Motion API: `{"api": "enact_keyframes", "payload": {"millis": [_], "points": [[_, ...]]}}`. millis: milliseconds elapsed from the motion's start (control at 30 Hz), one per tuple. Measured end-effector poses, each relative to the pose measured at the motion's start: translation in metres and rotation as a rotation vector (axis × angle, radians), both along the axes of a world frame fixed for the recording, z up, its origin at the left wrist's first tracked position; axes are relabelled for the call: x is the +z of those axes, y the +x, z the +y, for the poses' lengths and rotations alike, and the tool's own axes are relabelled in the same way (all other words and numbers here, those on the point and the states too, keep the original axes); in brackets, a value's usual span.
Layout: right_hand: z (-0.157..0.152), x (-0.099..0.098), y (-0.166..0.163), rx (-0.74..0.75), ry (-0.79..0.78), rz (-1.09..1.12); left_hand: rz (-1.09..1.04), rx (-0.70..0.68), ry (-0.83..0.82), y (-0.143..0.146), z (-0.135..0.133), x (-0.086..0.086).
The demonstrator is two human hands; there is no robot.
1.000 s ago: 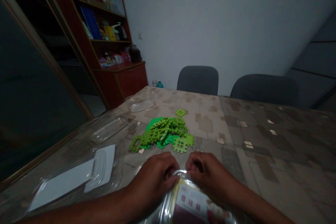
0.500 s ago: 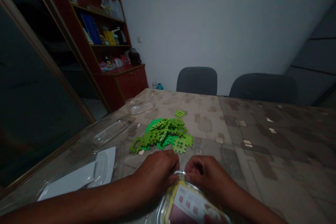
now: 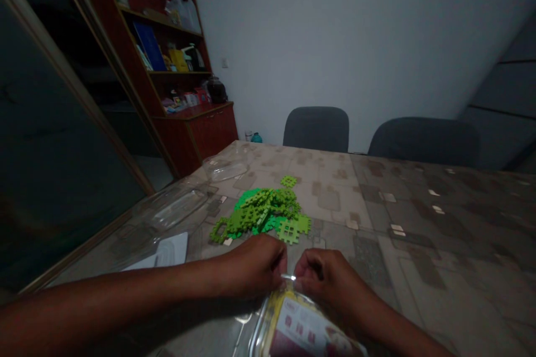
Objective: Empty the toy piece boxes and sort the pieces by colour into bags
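Left forearm (image 3: 125,297) has swung higher! Left hand (image 3: 256,265) and right hand (image 3: 329,278), both curled tight, pinch the far corner of the box (image 3: 307,326), front of view, pointing toward the green pieces (image 3: 268,212) (long axis cut off).

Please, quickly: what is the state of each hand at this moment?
Left hand: closed, pinching the far edge of the clear plastic package.
Right hand: closed, pinching the same edge, just beside the left.

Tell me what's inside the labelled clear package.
Yellow shows along the edge of the clear package, though whether that is contents or lining is unclear. The printed label hides what lies beneath.
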State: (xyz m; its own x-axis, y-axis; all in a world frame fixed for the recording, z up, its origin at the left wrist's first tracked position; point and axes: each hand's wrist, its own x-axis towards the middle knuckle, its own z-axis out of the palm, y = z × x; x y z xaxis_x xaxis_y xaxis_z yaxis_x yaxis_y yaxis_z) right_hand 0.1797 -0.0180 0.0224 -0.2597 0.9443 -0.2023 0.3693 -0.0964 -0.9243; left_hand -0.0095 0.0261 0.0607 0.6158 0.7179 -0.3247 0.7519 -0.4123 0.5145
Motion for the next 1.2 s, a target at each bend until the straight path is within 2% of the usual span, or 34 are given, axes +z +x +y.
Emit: {"api": "enact_keyframes", "payload": {"millis": [167, 233, 367, 500, 600, 767, 1000, 1200], "points": [[-0.002, 0.002, 0.0, 0.017, 0.118, -0.056, -0.044, -0.037, 0.188, -0.004, -0.006, -0.005], [-0.003, 0.003, -0.001, 0.017, 0.153, -0.088, -0.056, -0.008, 0.173, -0.004, -0.007, -0.003], [-0.006, 0.005, 0.0, 0.023, 0.113, -0.088, -0.052, 0.087, -0.184, -0.001, 0.003, 0.001], [-0.006, 0.009, 0.003, 0.122, -0.121, -0.01, -0.105, 0.068, -0.535, -0.001, 0.01, -0.004], [-0.005, 0.013, 0.003, 0.178, -0.273, 0.042, -0.198, 0.141, -0.685, -0.003, 0.006, -0.01], [-0.006, 0.017, -0.004, 0.187, -0.36, 0.086, -0.176, 0.206, -0.688, -0.007, -0.002, -0.016], [-0.006, 0.018, -0.004, 0.232, -0.371, 0.093, -0.235, 0.21, -0.674, -0.009, -0.008, -0.024], [-0.001, 0.023, 0.0, 0.31, -0.449, 0.149, -0.261, 0.179, -0.588, -0.01, -0.012, -0.022]]}}
